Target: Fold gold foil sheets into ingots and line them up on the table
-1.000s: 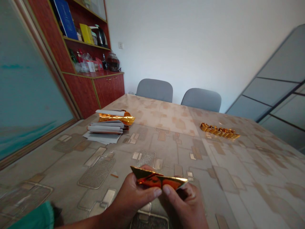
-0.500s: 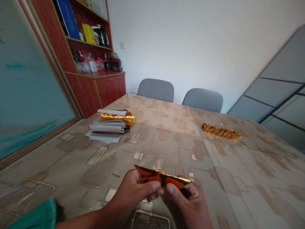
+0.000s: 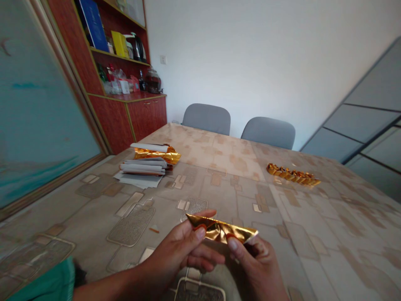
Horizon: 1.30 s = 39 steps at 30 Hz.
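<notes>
Gold foil strip, creased and crumpled at its middle, is held up over the patterned tablecloth. The left hand pinches one end between thumb and forefinger, its other fingers loosely curled below. The right hand pinches the other end the same way, partly closed. Well ahead of the hands, a stack of papers lies to the left and a row of folded gold foil pieces to the right.

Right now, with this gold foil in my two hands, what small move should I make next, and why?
Probably smooth the foil flat between your left hand and right hand, because its middle looks creased and puckered while both hands hold its ends.
</notes>
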{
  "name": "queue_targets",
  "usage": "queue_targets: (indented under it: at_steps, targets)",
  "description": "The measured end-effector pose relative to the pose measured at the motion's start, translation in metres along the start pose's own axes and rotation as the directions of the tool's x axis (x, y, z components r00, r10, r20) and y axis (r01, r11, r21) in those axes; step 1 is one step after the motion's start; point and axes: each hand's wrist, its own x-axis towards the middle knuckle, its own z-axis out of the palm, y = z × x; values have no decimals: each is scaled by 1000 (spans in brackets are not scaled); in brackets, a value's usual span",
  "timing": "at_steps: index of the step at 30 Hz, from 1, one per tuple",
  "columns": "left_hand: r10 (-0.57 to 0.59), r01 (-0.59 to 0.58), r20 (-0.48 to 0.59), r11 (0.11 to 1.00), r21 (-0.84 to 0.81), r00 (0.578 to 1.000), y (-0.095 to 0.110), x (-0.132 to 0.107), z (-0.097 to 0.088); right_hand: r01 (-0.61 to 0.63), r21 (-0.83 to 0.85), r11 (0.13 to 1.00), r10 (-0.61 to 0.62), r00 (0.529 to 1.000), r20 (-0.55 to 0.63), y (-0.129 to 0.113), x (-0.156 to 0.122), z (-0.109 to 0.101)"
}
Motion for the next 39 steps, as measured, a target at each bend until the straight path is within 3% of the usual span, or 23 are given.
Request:
queue_targets:
  at_steps: [3, 6, 9, 11, 14, 20, 26, 34, 39]
  targets:
    - [55, -58, 35, 994, 93, 998, 6, 3, -9, 25, -41, 999, -30, 992, -120, 1, 1, -4]
    - [210, -199, -27, 956, 217, 977, 15, 6, -15, 21, -90, 996, -41, 974, -221, -2, 0, -4]
    - [376, -320, -69, 860, 398, 924, 24, 6, -16, 33, -124, 992, -58, 977, -204, -4, 0, -2]
    - [416, -334, -71, 810, 483, 907, 27, 5, -16, 59, -148, 987, -84, 982, -167, -2, 1, -3]
    - [348, -269, -89, 842, 468, 933, 26, 3, -16, 90, -190, 978, -117, 984, -136, 2, 4, -8]
    - [172, -146, -126, 970, 193, 977, 15, 6, -18, 70, -189, 980, -82, 995, -57, 6, 8, -18]
    - [126, -126, -12, 990, 56, 992, 13, 4, -12, 85, -193, 978, -95, 994, -45, 6, 8, -16]
    - [195, -174, 4, 871, 460, 981, 26, 0, -9, 137, -306, 942, -167, 983, -71, -3, 4, -6]
    - [168, -169, 57, 799, 577, 984, 32, -1, -7, 146, -388, 910, -149, 989, 23, -9, 2, -3]
